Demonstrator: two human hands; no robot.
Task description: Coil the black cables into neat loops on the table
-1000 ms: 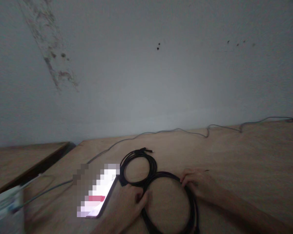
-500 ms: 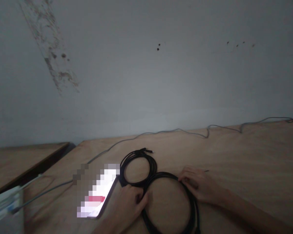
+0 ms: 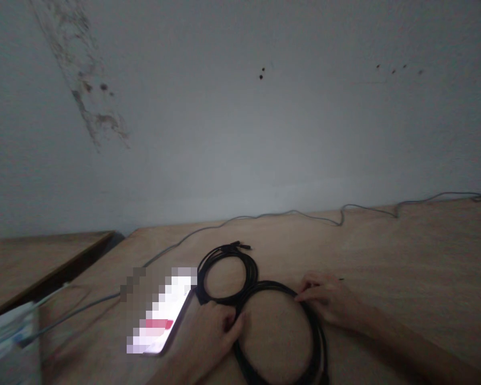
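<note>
A black cable (image 3: 251, 267) lies in two touching loops on a wooden table (image 3: 404, 256), its plugs (image 3: 241, 245) beyond the smaller, farther loop. The left hand (image 3: 208, 331), curled, grips the cable beside the spot where the loops meet; the right hand (image 3: 328, 299) pinches the upper right of the larger loop between thumb and fingers. A lit phone (image 3: 170, 310), partly blurred out, lies just left of the smaller loop. Behind, a thin wire (image 3: 280, 215) trails along the foot of a stained wall (image 3: 304, 139).
</note>
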